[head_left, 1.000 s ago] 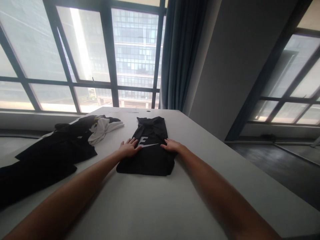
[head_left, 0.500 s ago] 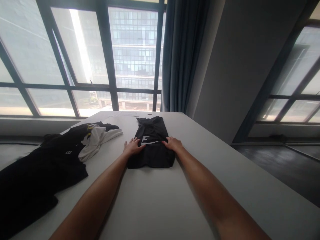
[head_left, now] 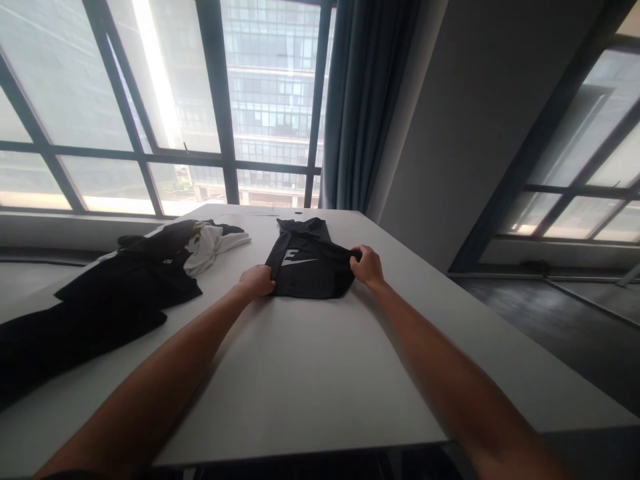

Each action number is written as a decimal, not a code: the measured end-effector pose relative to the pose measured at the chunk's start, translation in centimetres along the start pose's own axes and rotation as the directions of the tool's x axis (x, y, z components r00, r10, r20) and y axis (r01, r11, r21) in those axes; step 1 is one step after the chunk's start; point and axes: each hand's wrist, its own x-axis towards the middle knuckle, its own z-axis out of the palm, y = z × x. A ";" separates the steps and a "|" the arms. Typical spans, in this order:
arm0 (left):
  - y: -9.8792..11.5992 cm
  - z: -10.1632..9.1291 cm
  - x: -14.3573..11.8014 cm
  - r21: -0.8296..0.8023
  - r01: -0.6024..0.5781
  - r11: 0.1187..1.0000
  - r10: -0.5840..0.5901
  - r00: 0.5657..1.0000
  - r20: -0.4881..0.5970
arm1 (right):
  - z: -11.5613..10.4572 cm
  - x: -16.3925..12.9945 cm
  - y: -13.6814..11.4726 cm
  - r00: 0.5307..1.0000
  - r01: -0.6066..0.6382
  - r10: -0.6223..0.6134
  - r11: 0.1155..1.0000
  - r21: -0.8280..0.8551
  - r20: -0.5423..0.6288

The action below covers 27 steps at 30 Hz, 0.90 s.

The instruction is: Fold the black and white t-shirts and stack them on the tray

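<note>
Both hands gripping a folded black shirt on the desk.
Left hand and right hand, each grip closed on opposite edges of the shirt, near the far edge of the desk.

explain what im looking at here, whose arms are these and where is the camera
The camera sits on a person's head and looks forward and down, so the two bare arms reaching out are that person's own; there is no machine. The left hand and right hand each pinch a side edge of a folded black garment with a white printed logo, which lies on a long white table. To the left on the table lies a loose pile of black clothes with a crumpled white garment on its far end. Behind the table are large windows and a blue-grey curtain.
</note>
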 end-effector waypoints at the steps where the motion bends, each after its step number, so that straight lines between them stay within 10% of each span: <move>1: 0.2 -0.2 -0.5 0.025 0.016 1.000 -0.015 0.999 -0.033 | -0.2 -0.6 -0.1 0.999 0.041 -0.041 0.999 0.024 -0.026; 7: 1.7 -1.1 -1.6 -0.085 0.045 0.995 -0.069 0.950 -0.303 | -0.1 -3.1 -1.6 0.970 0.242 -0.233 0.956 0.163 -0.072; 14: 5.0 -3.1 0.4 -0.363 -0.148 0.920 -0.017 0.909 -0.416 | -0.2 -3.1 -2.9 0.989 0.143 -0.141 0.915 0.377 -0.035; 21: 6.8 0.3 0.0 -0.392 -0.414 0.822 0.342 0.908 -0.241 | -0.6 -3.2 -2.0 0.996 0.088 -0.086 0.910 0.406 -0.023; 27: 5.9 0.4 -2.7 -0.224 -0.444 0.868 0.425 0.896 -0.130 | -0.9 -3.8 -2.3 0.976 0.120 -0.165 0.952 0.281 0.143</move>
